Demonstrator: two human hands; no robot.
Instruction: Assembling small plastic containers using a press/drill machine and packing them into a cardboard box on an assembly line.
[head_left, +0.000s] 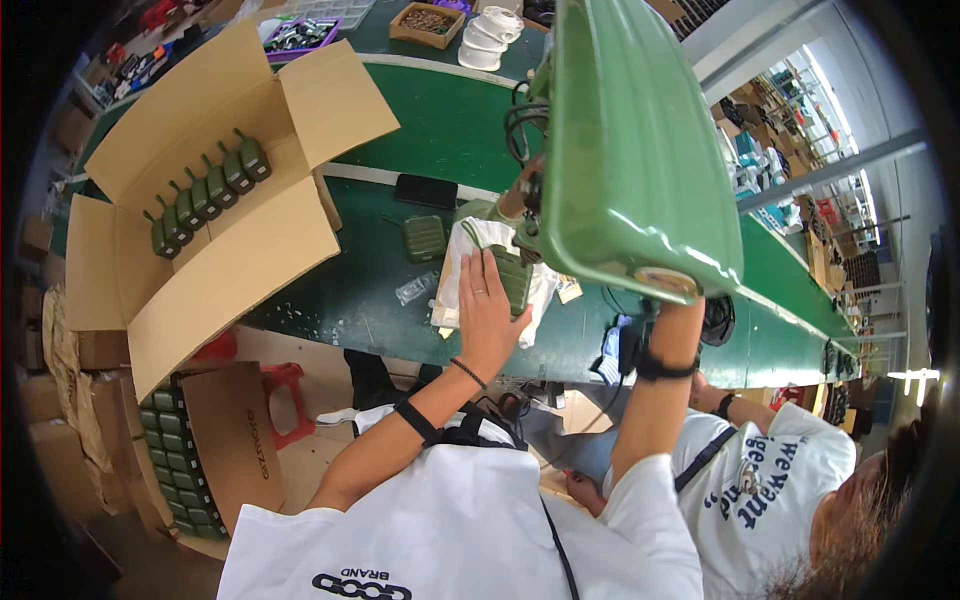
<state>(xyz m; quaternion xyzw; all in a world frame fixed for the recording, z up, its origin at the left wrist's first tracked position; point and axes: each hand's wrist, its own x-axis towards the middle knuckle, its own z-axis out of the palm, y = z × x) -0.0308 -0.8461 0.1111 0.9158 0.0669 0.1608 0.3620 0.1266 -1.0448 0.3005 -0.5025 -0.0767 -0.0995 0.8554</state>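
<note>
green bench [440, 125]; left hand [487, 310] on radio [515, 278]

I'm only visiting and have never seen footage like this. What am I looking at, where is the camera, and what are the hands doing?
There is no machine here. The picture comes from a wide fisheye camera on a person's head, looking down at their own arms, so straight edges bend near the rim.

The left hand lies flat on a white bag with a dark green device in it, on a green table. The right hand reaches up to the rim of a big green bin, tilted over the table; the hand itself is mostly hidden behind it.

Also on the table: another green device, a black phone, and an open cardboard box with a row of green radios. A second box on the floor holds more. Another person sits at the lower right.
</note>
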